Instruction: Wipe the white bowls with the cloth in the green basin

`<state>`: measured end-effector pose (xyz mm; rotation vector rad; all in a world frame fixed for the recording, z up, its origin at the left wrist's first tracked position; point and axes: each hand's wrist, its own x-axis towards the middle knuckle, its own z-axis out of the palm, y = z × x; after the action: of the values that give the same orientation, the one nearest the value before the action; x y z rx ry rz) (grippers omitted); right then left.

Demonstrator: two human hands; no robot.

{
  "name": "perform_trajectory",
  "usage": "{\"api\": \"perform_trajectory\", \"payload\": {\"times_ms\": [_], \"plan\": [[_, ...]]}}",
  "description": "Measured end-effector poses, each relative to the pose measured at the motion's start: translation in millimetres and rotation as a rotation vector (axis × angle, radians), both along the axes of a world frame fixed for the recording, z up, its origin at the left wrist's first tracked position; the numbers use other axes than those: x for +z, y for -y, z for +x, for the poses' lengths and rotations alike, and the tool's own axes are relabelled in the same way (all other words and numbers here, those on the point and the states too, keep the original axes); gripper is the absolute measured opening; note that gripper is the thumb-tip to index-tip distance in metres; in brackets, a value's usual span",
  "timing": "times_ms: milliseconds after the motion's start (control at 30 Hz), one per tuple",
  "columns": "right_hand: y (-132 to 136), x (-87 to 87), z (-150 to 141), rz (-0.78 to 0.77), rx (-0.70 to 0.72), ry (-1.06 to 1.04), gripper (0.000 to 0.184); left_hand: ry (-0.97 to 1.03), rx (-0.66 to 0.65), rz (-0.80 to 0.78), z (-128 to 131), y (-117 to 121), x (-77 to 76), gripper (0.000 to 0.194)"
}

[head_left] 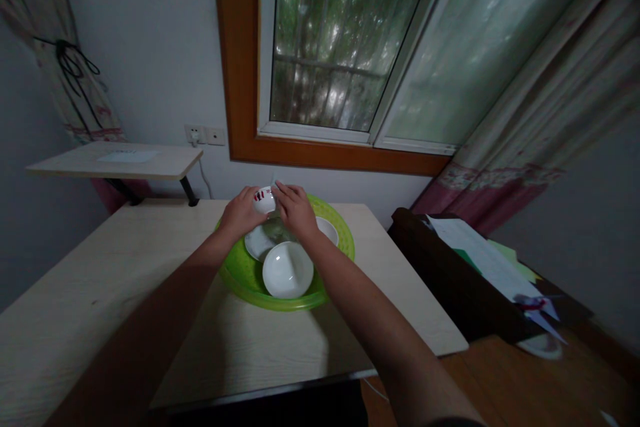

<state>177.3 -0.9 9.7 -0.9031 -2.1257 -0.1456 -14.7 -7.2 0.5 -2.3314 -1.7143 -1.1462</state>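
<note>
A small white bowl or cup [265,201] with red markings is tilted above a green plastic basin [236,273]. My left hand [241,215] is closed around its left side. At its right rim is my right hand [296,209], fingers bent and pressed together, with a bit of something pale at the fingertips that I cannot make out. In the basin, a white bowl [288,271] sits upright at the front. A second white bowl [328,231] shows partly behind my right wrist. A white dish [256,243] lies under my hands, with something greenish and translucent beside it.
The basin stands on a pale wooden table [270,347]. A small raised shelf [120,159] stands at the table's back left. Behind are a wall socket [195,134] and a window [340,47]. To the right, papers [475,257] lie on a dark piece of furniture [435,273].
</note>
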Motion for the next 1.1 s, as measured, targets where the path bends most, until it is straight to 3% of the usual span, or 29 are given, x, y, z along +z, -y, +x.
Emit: {"api": "perform_trajectory", "payload": {"times_ms": [267,500,667,867,1000,1100], "plan": [[10.8,3.9,-10.6,0.021,0.112,0.11,0.051,0.01,0.02,0.003,1.8,0.2,0.6,0.054],[-12.6,-8.9,5.5,-0.12,-0.083,-0.246,0.038,0.019,0.029,0.018,-0.2,1.2,2.1,0.061],[-25.7,-19.6,14.2,-0.26,-0.07,-0.356,0.037,0.027,0.035,0.039,-1.2,0.5,2.1,0.065],[-5.4,-8.1,0.8,-0.064,0.065,-0.128,0.044,0.032,0.032,0.007,1.1,0.6,1.3,0.062],[9.8,-1.1,-9.5,-0.032,0.174,0.074,0.054,0.069,0.063,-0.005,2.2,-0.9,0.8,0.054],[10.1,-1.0,-11.6,-0.025,0.194,0.092,0.054,0.113,0.082,0.004,1.3,-2.4,0.9,0.052]]}}
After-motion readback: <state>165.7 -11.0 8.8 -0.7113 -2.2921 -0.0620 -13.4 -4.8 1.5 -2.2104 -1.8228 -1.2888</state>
